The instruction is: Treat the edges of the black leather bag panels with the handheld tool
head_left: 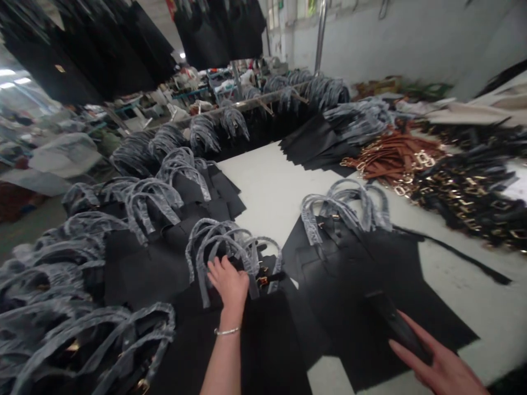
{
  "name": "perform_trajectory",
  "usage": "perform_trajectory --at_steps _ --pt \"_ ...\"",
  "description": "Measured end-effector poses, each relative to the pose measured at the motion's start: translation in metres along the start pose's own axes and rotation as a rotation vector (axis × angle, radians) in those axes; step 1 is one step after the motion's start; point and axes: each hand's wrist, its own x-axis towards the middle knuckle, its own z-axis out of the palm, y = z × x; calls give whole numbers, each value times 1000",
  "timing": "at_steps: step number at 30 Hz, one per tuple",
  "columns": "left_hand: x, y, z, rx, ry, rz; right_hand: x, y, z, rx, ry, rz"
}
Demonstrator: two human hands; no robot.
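Black tool (401,326), one; hands (230,285), two

A matte black bag panel (267,340) lies flat, several arched handles (202,280) in wrinkled clear plastic standing at its far edge. Just beyond that panel, next to the handles, sits a gold-toned buckle (262,280). To the panel's right, a fanned stack of black bag pieces (349,296) lies flat, with similar plastic-wrapped handles (310,227) at its far end. A slim black handheld tool (397,329), its exact kind unclear, is held aslant to the panel's right, above the stack.
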Motion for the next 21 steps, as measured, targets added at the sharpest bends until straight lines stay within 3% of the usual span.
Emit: perform_trajectory --at_steps 2,3,6,8,11,15,21 --pt "-24 36 2 -191 37 198 4 -13 -6 13 -70 42" --pt "-42 55 6 -288 -21 353 9 -21 -8 17 -109 52" --pt "-102 100 27 -422 -382 791 27 -48 -9 33 -235 34" --pt "-135 113 43 -384 -501 903 41 -66 -7 63 -313 15" --pt "-161 112 54 -317 -532 946 61 -93 0 70 -405 2" --pt "-171 106 53 -301 -542 954 79 -120 11 13 -461 7" --pt "-174 106 53 -321 -553 933 78 -120 11 -9 -483 10"
